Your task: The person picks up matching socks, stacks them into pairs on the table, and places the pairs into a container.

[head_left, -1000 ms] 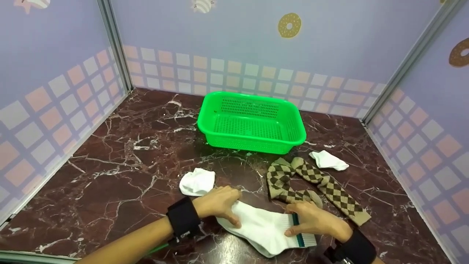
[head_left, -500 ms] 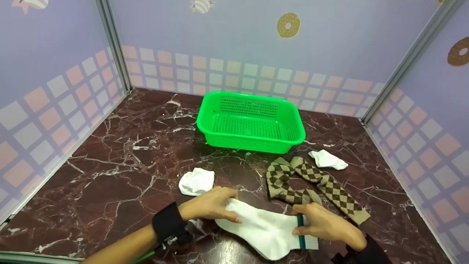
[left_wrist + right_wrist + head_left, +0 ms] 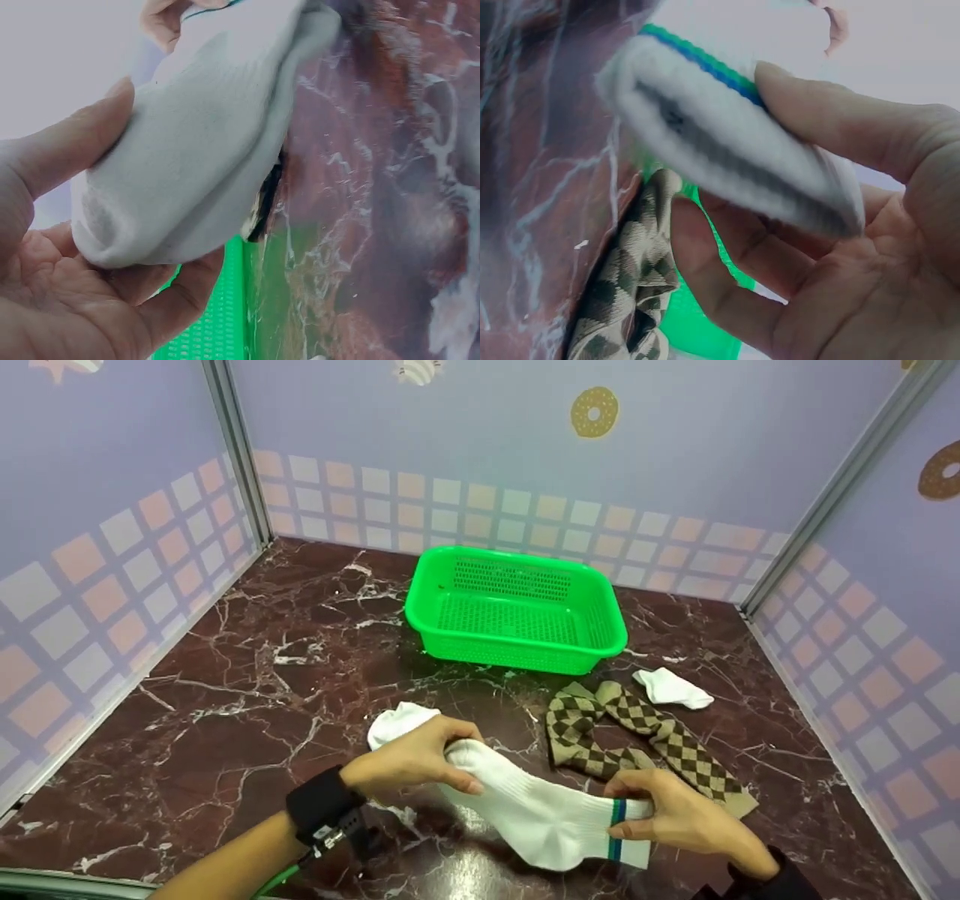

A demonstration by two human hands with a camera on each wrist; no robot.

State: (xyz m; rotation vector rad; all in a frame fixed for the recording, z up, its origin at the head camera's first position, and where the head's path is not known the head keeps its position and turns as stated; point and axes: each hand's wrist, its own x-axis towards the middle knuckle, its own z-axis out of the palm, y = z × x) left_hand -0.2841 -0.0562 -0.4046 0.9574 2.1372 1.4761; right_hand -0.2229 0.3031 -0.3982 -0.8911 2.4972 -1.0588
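Observation:
A pair of white crew socks (image 3: 540, 810) is stretched between both hands, one sock over the other, close over the tabletop. My left hand (image 3: 420, 754) grips the toe end, thumb on top and fingers underneath, as the left wrist view shows. At the cuff, my right hand (image 3: 671, 814) pinches the ribbing beside the green and blue stripes (image 3: 705, 64). The cuff opening (image 3: 735, 165) faces the right wrist camera. A small white sock (image 3: 397, 724) lies behind my left hand, partly covered by it.
A green plastic basket (image 3: 517, 649) stands at the back of the dark red marbled table (image 3: 247, 720). Two brown argyle socks (image 3: 574, 720) lie to the right, near my right hand. Another small white sock (image 3: 673, 688) is beyond them. Patterned panels (image 3: 480, 435) enclose the back and sides.
The toe end of the white crew socks has risen and moved back with my left hand, now overlapping the small white sock. My right hand has slid slightly right along the cuff.

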